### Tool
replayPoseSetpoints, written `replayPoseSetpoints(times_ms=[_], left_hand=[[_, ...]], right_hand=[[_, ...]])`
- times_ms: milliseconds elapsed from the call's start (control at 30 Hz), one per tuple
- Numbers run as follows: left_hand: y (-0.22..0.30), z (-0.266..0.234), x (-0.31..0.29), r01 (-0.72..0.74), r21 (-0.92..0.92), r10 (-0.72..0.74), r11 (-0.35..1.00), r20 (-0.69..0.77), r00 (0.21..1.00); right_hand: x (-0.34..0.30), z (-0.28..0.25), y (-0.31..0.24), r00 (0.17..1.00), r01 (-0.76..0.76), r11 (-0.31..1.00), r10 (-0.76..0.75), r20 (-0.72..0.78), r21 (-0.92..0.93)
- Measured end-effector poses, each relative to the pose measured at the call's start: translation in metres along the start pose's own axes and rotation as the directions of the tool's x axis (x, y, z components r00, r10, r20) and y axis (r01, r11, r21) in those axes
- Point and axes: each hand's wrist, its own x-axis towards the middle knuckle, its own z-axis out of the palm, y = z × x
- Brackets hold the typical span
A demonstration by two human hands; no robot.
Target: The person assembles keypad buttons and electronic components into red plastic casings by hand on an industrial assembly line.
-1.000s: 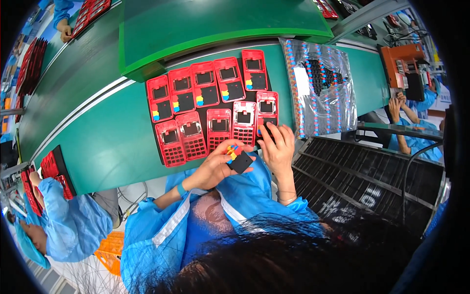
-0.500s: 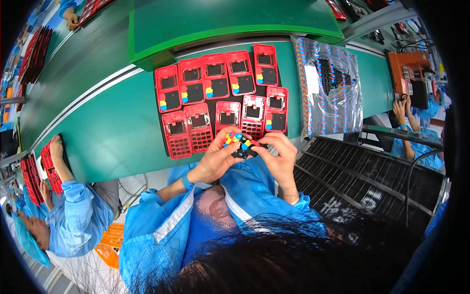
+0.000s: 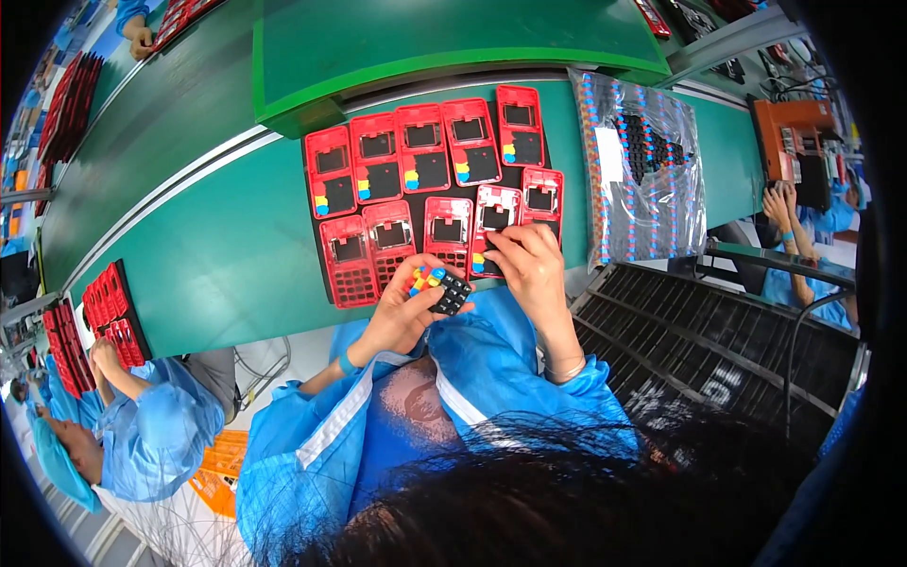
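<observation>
My left hand (image 3: 395, 317) is closed around a small bunch of black rubber keypads (image 3: 452, 295) with yellow, blue and red keys, held low in front of the table edge. My right hand (image 3: 531, 269) reaches over a red plastic casing (image 3: 497, 195) in the nearer row. Its thumb and fingertips pinch the upper edge of another rubber keypad (image 3: 478, 265), which lies over the lower part of that casing. The fingers partly hide this keypad, but its yellow and blue keys show. Left of it, a red casing (image 3: 448, 205) shows bare key holes.
Several red casings (image 3: 422, 115) in the farther row bear keypads. A clear bag of keypads (image 3: 652, 180) lies at the right. A green raised shelf (image 3: 453, 61) spans the back. At the left, a co-worker (image 3: 161, 416) handles red casings (image 3: 106, 293). A black slatted rack (image 3: 680, 340) stands lower right.
My right hand has moved away from my left, up and right, onto a casing that showed bare key holes; a keypad now lies there. My left hand still holds the bunch.
</observation>
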Motion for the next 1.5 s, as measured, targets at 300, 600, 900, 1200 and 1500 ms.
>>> replayPoseSetpoints(times_ms=[300,600,900,1200,1500], left_hand=[[-0.002,-0.002,0.002,0.053,-0.006,-0.054,0.999,-0.019,0.998],[0.0,-0.005,-0.001,0.037,-0.124,-0.033,0.992,0.036,0.999],[0.007,-0.002,-0.002,-0.046,-0.11,0.048,0.993,0.017,0.999],[0.002,-0.01,-0.004,-0.052,-0.04,0.05,0.998,-0.067,0.997],[0.002,-0.01,-0.012,-0.133,-0.033,0.129,0.991,-0.099,0.987]], right_hand=[[-0.019,-0.002,-0.008,0.986,0.165,0.958,-0.16,0.041,-0.235],[-0.029,0.002,-0.016,0.999,0.043,0.956,-0.047,-0.006,-0.289],[-0.031,0.011,-0.007,0.998,0.006,0.953,-0.023,-0.052,-0.303],[-0.003,-0.009,-0.052,0.999,-0.024,0.991,0.021,0.027,0.135],[-0.007,0.006,-0.047,0.977,-0.181,0.814,0.211,0.01,0.551]])
